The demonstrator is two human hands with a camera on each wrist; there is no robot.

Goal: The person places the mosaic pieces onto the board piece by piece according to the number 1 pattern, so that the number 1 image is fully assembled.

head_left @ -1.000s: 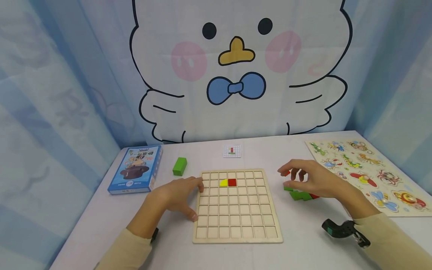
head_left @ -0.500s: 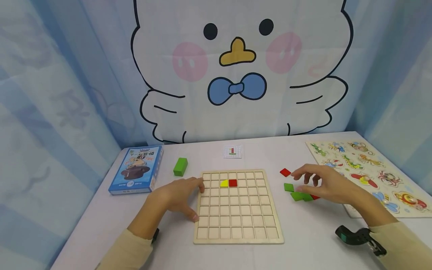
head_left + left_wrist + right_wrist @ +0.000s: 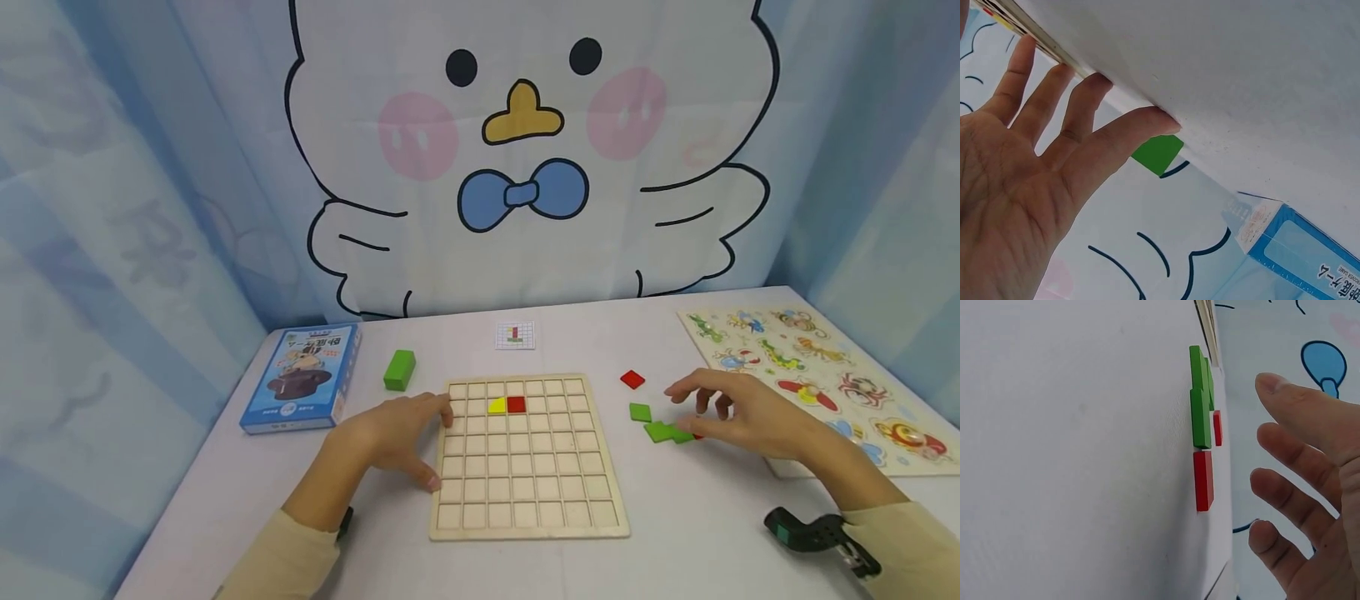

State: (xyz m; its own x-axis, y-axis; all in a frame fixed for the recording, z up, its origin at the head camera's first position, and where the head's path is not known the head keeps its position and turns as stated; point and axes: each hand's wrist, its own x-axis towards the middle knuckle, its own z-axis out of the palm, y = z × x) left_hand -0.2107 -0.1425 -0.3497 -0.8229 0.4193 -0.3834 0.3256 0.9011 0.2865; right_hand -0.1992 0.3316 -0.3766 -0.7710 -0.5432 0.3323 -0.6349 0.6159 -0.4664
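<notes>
My left hand (image 3: 393,433) rests along the left edge of the wooden grid board (image 3: 540,492), fingertips and thumb spread against its rim. In the board's second row sit a yellow piece (image 3: 497,407) with a slanted side and a red square tile (image 3: 516,405), side by side. Right of the board, my right hand (image 3: 742,412) hovers with loosely bent fingers over a small group of green tiles (image 3: 658,432). A second red tile (image 3: 1203,481) there is mostly hidden under the hand in the head view. One more red tile (image 3: 632,379) lies apart, farther back.
A small pattern card (image 3: 515,335) lies behind the board. At the back left are a green block (image 3: 400,370) and a blue game box (image 3: 303,375). An insect picture board (image 3: 832,383) occupies the right side, partly under the right forearm. A printed curtain (image 3: 517,267) stands behind the table.
My right hand has drawn back to the right and toward me. The rear red tile, partly behind its fingers before, now lies uncovered on the table. My left hand has stayed put.
</notes>
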